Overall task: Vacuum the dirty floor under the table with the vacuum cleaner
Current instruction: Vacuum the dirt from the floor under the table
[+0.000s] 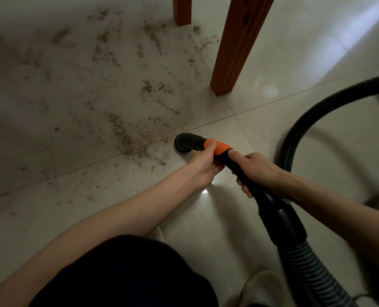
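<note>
Both hands on the vacuum wand, nozzle at the edge of the dirt

The left hand (203, 161) pinches the orange collar (221, 147); the right hand (258, 169) wraps the black wand (270, 201). The nozzle (184, 144) sits on the floor (272, 134) near the bench leg (235, 52), dirt (126, 134) just beside it.

nozzle (185, 144): black, round, mouth down on the floor at the dirt's near edge | wand (246, 176): black with orange collar, slanting back toward the person | hose (312, 125): black, ribbed, arcing right | dirt (126, 134): brown crumbs scattered over pale floor (206, 218) tiles | table legs (235, 52): two, orange-brown wood, upright
</note>
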Demonstrator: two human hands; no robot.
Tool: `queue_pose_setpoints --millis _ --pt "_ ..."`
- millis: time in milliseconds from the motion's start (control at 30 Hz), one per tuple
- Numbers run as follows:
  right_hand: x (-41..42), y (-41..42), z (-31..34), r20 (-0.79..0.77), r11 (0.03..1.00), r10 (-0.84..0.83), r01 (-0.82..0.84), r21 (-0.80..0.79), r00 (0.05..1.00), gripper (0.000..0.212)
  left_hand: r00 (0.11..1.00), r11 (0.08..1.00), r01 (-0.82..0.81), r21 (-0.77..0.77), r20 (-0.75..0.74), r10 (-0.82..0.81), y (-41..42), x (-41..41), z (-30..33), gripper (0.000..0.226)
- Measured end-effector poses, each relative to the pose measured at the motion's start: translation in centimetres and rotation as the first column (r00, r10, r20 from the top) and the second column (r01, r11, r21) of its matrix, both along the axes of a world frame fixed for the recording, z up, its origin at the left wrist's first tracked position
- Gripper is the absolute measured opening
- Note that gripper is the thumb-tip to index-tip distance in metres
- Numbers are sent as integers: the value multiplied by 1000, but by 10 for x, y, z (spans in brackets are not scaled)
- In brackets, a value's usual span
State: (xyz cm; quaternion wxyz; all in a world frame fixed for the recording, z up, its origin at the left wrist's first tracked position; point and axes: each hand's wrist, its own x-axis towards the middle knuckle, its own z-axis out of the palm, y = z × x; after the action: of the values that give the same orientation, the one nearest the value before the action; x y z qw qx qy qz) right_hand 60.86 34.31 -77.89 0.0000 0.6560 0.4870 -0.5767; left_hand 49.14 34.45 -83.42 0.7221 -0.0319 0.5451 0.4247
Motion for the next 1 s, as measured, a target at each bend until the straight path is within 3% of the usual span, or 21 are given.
queue_pose_setpoints --millis 333,633,1000 --pt "-2 10 -2 8 1000 15 -15 -17 1000 48 1000 1000 5 18 -16 -5 9 -2 -7 55" --pt "-11 34 -1 16 995 -67 66 77 998 46 1000 998 8 68 -8 -8 43 -4 6 50" --pt "-16 43 -8 -35 1000 -11 11 12 999 46 999 999 -26 34 -18 27 43 -15 -6 51"
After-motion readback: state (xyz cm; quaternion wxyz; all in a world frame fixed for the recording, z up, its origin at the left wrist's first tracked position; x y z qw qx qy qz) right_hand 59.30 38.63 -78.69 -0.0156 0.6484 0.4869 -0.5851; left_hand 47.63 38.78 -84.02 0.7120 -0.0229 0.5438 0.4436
